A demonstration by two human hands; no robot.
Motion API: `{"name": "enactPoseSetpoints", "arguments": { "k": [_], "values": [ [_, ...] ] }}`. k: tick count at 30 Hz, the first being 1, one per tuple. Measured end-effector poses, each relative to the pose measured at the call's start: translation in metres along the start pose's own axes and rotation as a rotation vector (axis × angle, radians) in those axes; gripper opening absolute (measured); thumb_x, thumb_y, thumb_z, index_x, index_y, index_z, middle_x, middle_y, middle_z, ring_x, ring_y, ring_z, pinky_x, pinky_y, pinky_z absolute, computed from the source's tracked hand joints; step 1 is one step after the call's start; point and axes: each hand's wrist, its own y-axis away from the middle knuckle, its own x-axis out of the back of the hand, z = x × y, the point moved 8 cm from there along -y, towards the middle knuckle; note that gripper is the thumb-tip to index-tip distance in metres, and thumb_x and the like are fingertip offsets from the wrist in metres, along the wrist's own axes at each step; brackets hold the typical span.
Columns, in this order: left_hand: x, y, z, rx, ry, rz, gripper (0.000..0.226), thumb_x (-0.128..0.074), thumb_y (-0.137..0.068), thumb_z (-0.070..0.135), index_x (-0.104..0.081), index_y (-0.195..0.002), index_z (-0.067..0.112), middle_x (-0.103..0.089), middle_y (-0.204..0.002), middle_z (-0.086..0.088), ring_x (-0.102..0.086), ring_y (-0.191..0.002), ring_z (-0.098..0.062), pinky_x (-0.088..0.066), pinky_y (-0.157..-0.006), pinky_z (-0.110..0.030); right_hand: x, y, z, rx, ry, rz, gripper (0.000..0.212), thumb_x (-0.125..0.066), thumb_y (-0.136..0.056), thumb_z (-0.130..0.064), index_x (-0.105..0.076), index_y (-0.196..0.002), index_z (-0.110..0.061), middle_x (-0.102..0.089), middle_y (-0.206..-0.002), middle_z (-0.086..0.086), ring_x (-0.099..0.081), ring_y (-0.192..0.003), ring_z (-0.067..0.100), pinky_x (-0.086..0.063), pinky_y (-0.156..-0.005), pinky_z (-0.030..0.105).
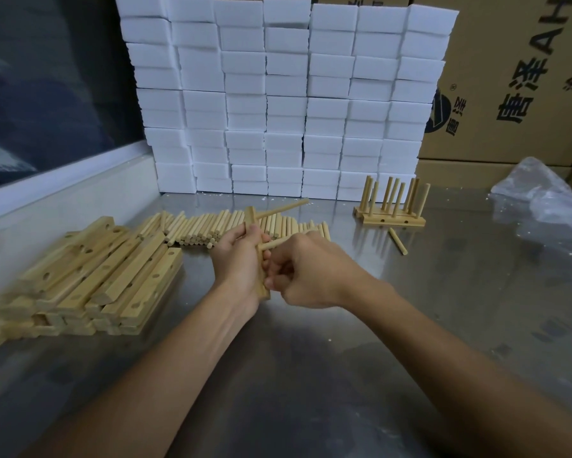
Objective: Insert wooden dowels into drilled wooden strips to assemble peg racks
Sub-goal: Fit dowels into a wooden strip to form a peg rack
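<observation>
Metal table (426, 309): bare steel in front of and right of the hands; left side taken by strip stack (89, 276), back edge walled by white foam blocks (278, 100), cardboard boxes (516, 77) back right, crumpled plastic bag (542, 196) at right edge. Left hand (236, 259) wraps fingers around a drilled strip (256, 249) held upright mid-table, long axis near vertical, lower end just above the table. One dowel (283, 206) already seated near the strip's top, pointing up-right. Right hand (306, 272) curled around a second dowel (271, 245), its end at the strip's middle, axis roughly horizontal; most of that dowel hidden in the fist, hole contact not visible. Loose dowel pile (205, 228) behind the hands, partly blocked by them. Finished rack (390, 206) back right, pegs upright; single stray dowel (397, 241) just in front of it. Strip stack blurred and cut off at left edge
</observation>
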Motion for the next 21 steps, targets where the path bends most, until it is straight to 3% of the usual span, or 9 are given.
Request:
{"name": "enactPoseSetpoints", "arguments": {
  "k": [5, 9, 11, 15, 21],
  "values": [
    [0.002, -0.008, 0.000, 0.046, 0.121, -0.018, 0.015, -0.053, -0.101, 0.016, -0.060, -0.109, 0.006, -0.058, -0.076, -0.008, -0.052, -0.051, -0.017, -0.048, -0.049, -0.030, 0.028, -0.003, 0.024, -0.115, 0.039, 0.089, 0.039, -0.082, -0.066, -0.058, -0.068, -0.068, -0.021, -0.064, -0.064, -0.006, -0.059, -0.063, 0.013, -0.050, -0.058, 0.032],
    [0.001, -0.012, -0.002, 0.069, 0.211, -0.047, 0.012, -0.054, -0.101, 0.015, -0.059, -0.101, 0.004, -0.061, -0.078, -0.010, -0.062, -0.057, -0.020, -0.057, -0.063, -0.036, 0.040, 0.000, 0.054, -0.223, -0.315, 0.110, 0.030, -0.089, -0.065, -0.040, -0.070, -0.072, -0.018, -0.067, -0.062, -0.005, -0.059, -0.055, 0.002, -0.049, -0.052, 0.021],
    [-0.001, -0.014, -0.004, 0.069, 0.173, -0.079, 0.010, -0.056, -0.100, 0.016, -0.061, -0.099, 0.007, -0.067, -0.083, -0.009, -0.068, -0.071, -0.022, -0.060, -0.071, -0.040, 0.041, 0.002, 0.069, -0.280, -0.499, 0.133, 0.029, -0.089, -0.067, -0.032, -0.070, -0.081, -0.016, -0.073, -0.070, -0.002, -0.068, -0.063, 0.010, -0.055, -0.057, 0.024],
    [0.000, -0.017, -0.007, 0.092, 0.199, -0.137, 0.010, -0.056, -0.097, 0.006, -0.061, -0.105, 0.010, -0.072, -0.085, -0.011, -0.074, -0.081, -0.028, -0.060, -0.075, -0.046, 0.040, 0.004, 0.088, -0.352, -0.549, 0.212, 0.041, -0.089, -0.069, -0.028, -0.065, -0.101, -0.021, -0.074, -0.072, -0.002, -0.073, -0.066, 0.013, -0.051, -0.051, 0.017],
    [-0.002, -0.016, -0.010, 0.066, 0.226, -0.161, 0.027, -0.051, -0.094, -0.010, -0.049, -0.113, 0.009, -0.071, -0.095, -0.022, -0.074, -0.088, -0.036, -0.059, -0.080, -0.055, 0.037, 0.007, 0.099, -0.384, -0.580, 0.423, 0.053, -0.083, -0.078, -0.025, -0.055, -0.123, -0.026, -0.074, -0.082, -0.004, -0.071, -0.075, 0.005, -0.054, -0.065, 0.022]
  ]
}}
